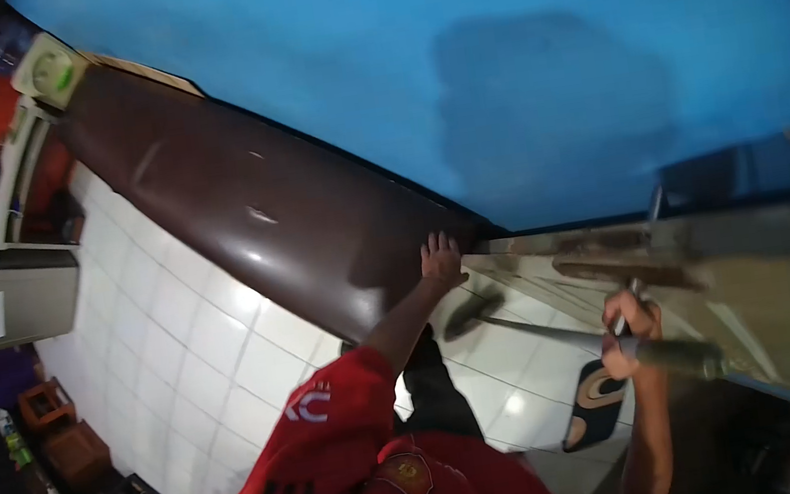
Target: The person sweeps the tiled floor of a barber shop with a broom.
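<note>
My left hand (441, 261) lies with fingers spread on the near end of a long brown padded bench (278, 208), empty. My right hand (631, 333) is closed around the handle of a long-handled broom (554, 334). Its thick handle end points toward the lower right. The dark broom head (473, 312) appears over the white tiles, below my left hand. Just above my right hand is a brown wooden ledge (626, 273).
A blue wall (311, 77) runs behind the bench. White floor tiles (170, 299) stretch to the left. A patterned mat (594, 404) lies beneath my right arm. Along the left stand a grey cabinet (43, 291) and a small wooden stool (75, 449).
</note>
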`<state>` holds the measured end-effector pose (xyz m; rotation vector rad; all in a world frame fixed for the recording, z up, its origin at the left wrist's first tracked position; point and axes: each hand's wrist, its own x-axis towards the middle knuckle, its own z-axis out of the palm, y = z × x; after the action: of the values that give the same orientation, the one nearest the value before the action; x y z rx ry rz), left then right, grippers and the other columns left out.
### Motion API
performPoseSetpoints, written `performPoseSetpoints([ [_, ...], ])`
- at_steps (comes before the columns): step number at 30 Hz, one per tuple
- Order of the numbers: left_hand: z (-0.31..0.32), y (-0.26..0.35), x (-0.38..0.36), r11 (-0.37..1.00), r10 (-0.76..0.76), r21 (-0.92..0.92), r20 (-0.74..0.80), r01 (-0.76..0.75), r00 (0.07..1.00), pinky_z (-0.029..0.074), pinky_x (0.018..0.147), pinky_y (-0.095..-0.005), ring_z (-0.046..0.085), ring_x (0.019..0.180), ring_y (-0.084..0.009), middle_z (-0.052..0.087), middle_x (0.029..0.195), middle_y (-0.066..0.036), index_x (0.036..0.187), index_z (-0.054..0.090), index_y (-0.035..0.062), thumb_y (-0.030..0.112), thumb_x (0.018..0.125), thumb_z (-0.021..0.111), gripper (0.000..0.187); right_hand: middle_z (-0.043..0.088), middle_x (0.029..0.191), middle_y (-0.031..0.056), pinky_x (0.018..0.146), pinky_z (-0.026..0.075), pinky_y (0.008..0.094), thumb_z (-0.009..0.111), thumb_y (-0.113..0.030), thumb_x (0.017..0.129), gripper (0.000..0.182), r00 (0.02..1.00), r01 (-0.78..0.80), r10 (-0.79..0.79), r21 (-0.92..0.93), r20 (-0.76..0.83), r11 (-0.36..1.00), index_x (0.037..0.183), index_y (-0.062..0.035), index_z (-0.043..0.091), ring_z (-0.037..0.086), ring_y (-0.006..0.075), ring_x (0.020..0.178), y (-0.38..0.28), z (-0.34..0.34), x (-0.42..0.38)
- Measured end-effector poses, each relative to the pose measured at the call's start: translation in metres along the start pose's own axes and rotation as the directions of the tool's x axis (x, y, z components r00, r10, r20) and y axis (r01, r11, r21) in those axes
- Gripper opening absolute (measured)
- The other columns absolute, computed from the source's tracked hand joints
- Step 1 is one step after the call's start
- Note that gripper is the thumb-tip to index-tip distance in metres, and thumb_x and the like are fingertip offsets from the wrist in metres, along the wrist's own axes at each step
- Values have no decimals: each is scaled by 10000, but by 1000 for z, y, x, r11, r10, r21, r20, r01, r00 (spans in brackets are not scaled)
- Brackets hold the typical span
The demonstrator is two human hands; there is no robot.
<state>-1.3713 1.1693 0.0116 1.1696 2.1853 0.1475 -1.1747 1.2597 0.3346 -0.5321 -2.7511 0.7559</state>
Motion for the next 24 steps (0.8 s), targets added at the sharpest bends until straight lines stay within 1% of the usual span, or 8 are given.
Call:
performPoseSetpoints([
  [3,27,8,45,990,51,133,-35,-46,998,188,1029,-535,167,1319,-340,219,1422,-155,1359,263,39,493,569,732,1024,461,557,61,425,327,261,543,-243,656,247,992,52,-36,126,-125,991,762,-60,415,415,146,433,-2,14,-28],
  [5,37,9,57,962,157,241,-105,-128,982,146,1034,-560,181,1315,-332,268,1400,-122,1353,293,62,462,665,673,882,443,539,59,429,315,248,550,-302,701,296,987,6,23,176,-159,984,800,-63,407,396,131,428,-6,21,-41],
  [9,68,15,72,971,117,232,-234,-62,965,122,1043,-554,195,1312,-321,335,1357,-94,1322,363,82,339,810,546,601,393,517,52,424,276,248,544,-409,775,374,968,-29,70,169,-242,985,843,-70,399,370,127,427,-20,26,-50],
  [11,65,19,65,959,111,283,-339,-11,934,113,1047,-550,232,1294,-302,390,1310,-80,1266,439,89,199,871,431,411,410,563,56,441,282,245,548,-387,777,353,975,-20,67,215,-212,976,851,-74,404,368,122,454,-23,24,-46],
  [14,67,15,61,947,149,320,-385,-20,911,134,1041,-549,265,1274,-286,412,1297,-69,1231,469,88,168,863,426,379,423,623,44,468,294,234,579,-347,757,341,973,-38,120,384,-194,923,879,-74,415,394,116,521,-20,22,-58],
  [20,88,-3,49,962,161,271,-450,-38,878,245,981,-465,320,1219,-259,478,1197,-58,1165,510,89,160,834,446,345,457,639,44,473,324,229,549,-331,753,308,960,-2,93,326,-265,945,877,-63,463,393,97,503,-18,28,-39],
  [22,89,-9,38,947,205,320,-542,-25,815,269,957,-470,352,1197,-243,493,1164,-55,1121,523,93,153,806,474,325,431,662,23,536,326,208,530,-247,734,247,963,65,33,348,-269,935,876,-53,473,377,84,554,-15,30,-24],
  [24,98,-15,13,939,230,341,-517,-49,824,276,949,-478,358,1198,-235,493,1164,-57,1108,526,94,151,797,486,319,400,675,1,593,311,195,492,-133,701,211,959,3,94,339,-268,941,892,-45,485,359,80,592,-22,29,-11],
])
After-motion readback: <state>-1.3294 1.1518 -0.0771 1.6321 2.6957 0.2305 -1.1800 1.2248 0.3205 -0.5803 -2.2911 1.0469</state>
